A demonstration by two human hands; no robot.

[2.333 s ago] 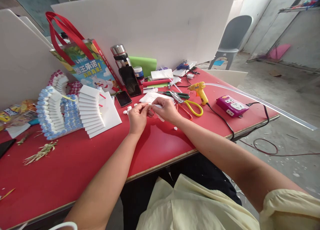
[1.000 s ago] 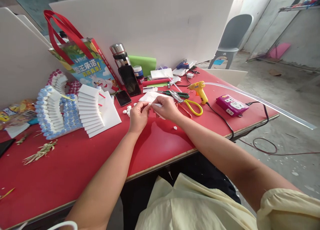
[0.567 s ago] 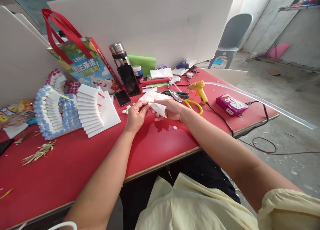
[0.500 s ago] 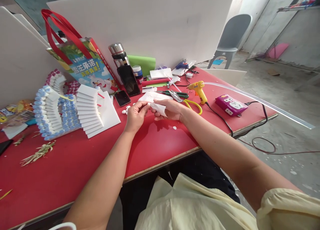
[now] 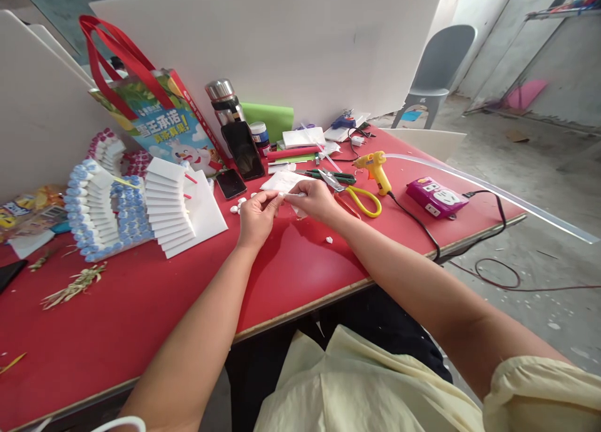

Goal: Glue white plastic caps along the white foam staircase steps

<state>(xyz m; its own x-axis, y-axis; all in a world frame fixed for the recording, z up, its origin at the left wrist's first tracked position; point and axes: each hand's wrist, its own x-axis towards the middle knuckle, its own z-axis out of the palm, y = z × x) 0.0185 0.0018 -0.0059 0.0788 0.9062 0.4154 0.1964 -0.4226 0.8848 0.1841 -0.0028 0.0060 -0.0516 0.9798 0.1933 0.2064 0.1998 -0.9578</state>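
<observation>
Above the red tabletop, my left hand [image 5: 257,220] pinches one end of a thin white piece of paper [image 5: 295,195]. My right hand [image 5: 315,200] is closed on the other end, thumb on top; most of the paper is hidden by the fingers. Several small white balls [image 5: 235,209] lie on the table just left of my left hand. Behind both hands rests a stack of white sheets [image 5: 280,180]. A small white scrap [image 5: 329,240] sits in front of my right hand. Red-handled scissors or pliers [image 5: 346,205] lie partly under that hand.
Right of my hands are a yellow glue gun [image 5: 374,169], a yellow-handled tool [image 5: 365,202] and a purple power socket [image 5: 434,197]. White stepped models [image 5: 171,206] stand left. Phones [image 5: 230,184], a steel flask [image 5: 224,100] and a bag [image 5: 164,122] stand behind.
My right hand has turned over, its back now facing up, and its fingers have come close to the left fingertips. The paper that hung from it is now mostly covered.
</observation>
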